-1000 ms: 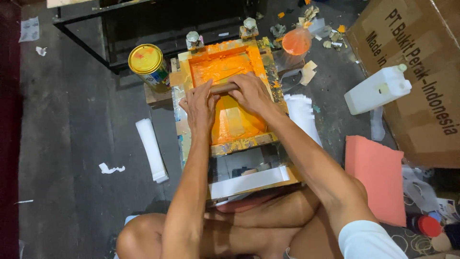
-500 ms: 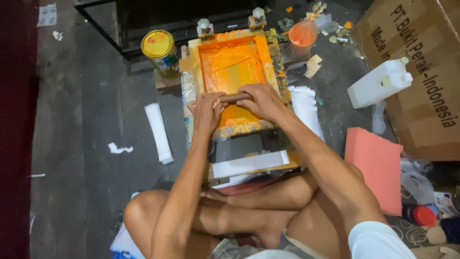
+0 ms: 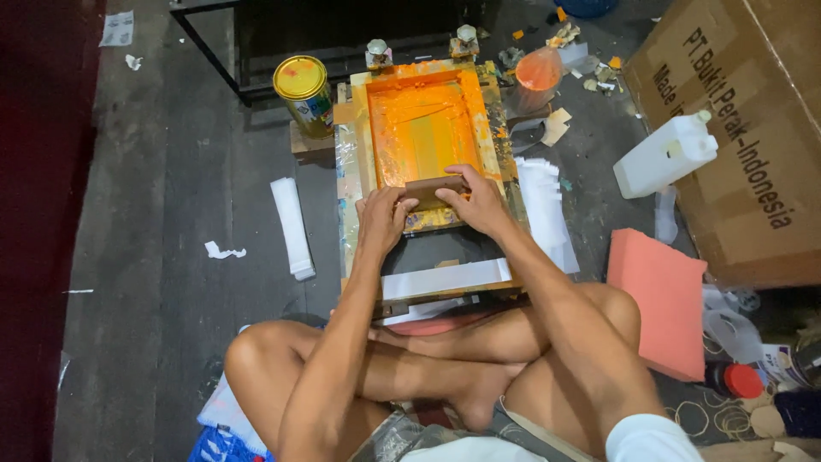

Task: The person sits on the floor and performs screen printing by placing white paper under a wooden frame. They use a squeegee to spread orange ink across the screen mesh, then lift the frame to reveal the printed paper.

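Beside a brown printed carton (image 3: pixel 753 145), both hands' fingers (image 3: pixel 389 205) pinch a wooden squeegee (image 3: pixel 434 190).

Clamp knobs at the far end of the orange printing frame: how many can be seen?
2. The left knob and the right knob sit side by side on the far edge of the printing frame. Others could be hidden beneath it.

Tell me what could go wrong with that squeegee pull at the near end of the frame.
Both the left hand and right hand grip the wooden squeegee at the near edge of the orange screen frame; ink could smear onto fingers. The white paper stack lies right beside the frame, so drips might stain it.
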